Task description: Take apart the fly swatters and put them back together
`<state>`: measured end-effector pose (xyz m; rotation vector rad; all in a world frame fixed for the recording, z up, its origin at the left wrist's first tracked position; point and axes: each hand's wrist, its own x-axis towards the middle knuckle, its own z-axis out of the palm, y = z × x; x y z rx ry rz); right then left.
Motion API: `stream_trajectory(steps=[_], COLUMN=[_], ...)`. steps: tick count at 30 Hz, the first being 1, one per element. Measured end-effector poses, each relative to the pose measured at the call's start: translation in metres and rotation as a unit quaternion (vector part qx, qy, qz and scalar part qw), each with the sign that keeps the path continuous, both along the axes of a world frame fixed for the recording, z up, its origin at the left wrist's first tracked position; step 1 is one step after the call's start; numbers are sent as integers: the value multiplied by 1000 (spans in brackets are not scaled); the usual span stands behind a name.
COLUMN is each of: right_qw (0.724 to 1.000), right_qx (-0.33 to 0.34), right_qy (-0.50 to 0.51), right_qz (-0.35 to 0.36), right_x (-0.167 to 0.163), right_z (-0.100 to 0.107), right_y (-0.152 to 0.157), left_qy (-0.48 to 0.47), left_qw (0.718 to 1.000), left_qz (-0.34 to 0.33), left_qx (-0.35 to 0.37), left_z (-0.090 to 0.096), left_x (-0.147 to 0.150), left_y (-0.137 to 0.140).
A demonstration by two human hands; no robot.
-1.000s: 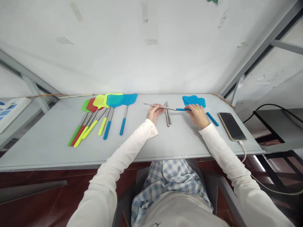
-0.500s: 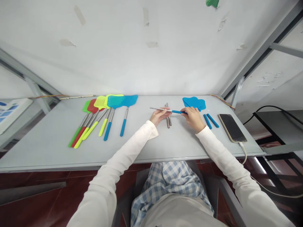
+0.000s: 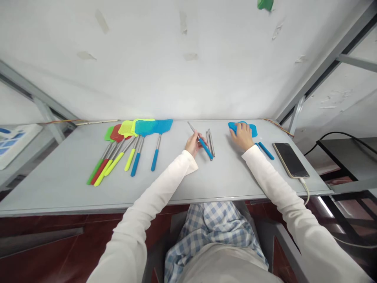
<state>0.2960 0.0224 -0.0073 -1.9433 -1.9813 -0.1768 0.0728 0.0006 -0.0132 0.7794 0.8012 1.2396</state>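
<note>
My left hand (image 3: 193, 144) is closed around a metal fly swatter rod with a blue grip (image 3: 205, 148) on its lower end. The rod is tilted, its bare tip pointing up and to the left, with no swatter head on it. My right hand (image 3: 243, 136) has its fingers closed on a blue fly swatter head (image 3: 252, 129) in a small pile at the back right; the fingertips are partly hidden. Just right of my left hand lie bare metal rods (image 3: 211, 143). Blue grips (image 3: 266, 151) lie beside my right wrist, one partly covered.
Assembled fly swatters in green, red, yellow and blue (image 3: 136, 164) lie on the left of the grey table (image 3: 73, 196). A phone (image 3: 291, 159) with a white cable lies on the right. A wall rises behind the table, with metal frame bars (image 3: 294, 114) at the sides.
My right hand has let go of the blue grip and moved up and right onto the blue swatter heads. In my left hand the rod has turned from nearly level to steeply tilted.
</note>
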Motion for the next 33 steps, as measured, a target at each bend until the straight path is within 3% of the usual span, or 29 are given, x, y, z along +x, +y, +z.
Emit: stream_trajectory(steps=[2,4,11,14,17,18,20,23,25,27,31,33], right_qw=[995,990,989,991,990,990,988,971,926,841,628,567], right_qx=[-27,-51,-54,-36,12,34,78,126,119,65,-49,-69], right_qy=[-34,-45,-60,-49,-27,-13,37,190,356,537,777,820], right_qz=[-88,-127,-121,-123,-138,-139,-124,-76,-42,-17,7,24], right_x=[4,6,13,15,14,13,10,2,-4,-8,-12,-13], right_z=[-11,-18,-12,-4,9,13,18,16,9,1,-7,-7], right_y=[7,8,3,3,1,1,0,2,4,7,7,5], left_qy=[-20,-54,-156,-91,104,192,378,609,695,734,760,767], left_qw=[1000,998,983,994,992,973,893,705,606,555,522,520], left_qz=[2,-3,-31,-2,33,42,54,45,11,-17,-23,-12], left_qx=[-14,-25,-87,-67,57,118,238,360,386,391,386,377], left_z=[2,4,14,17,14,12,9,5,3,0,-5,-6], left_x=[-1,-1,-9,-14,-20,-23,-28,-31,-31,-29,-26,-26], left_y=[0,0,2,6,10,11,11,8,5,4,4,4])
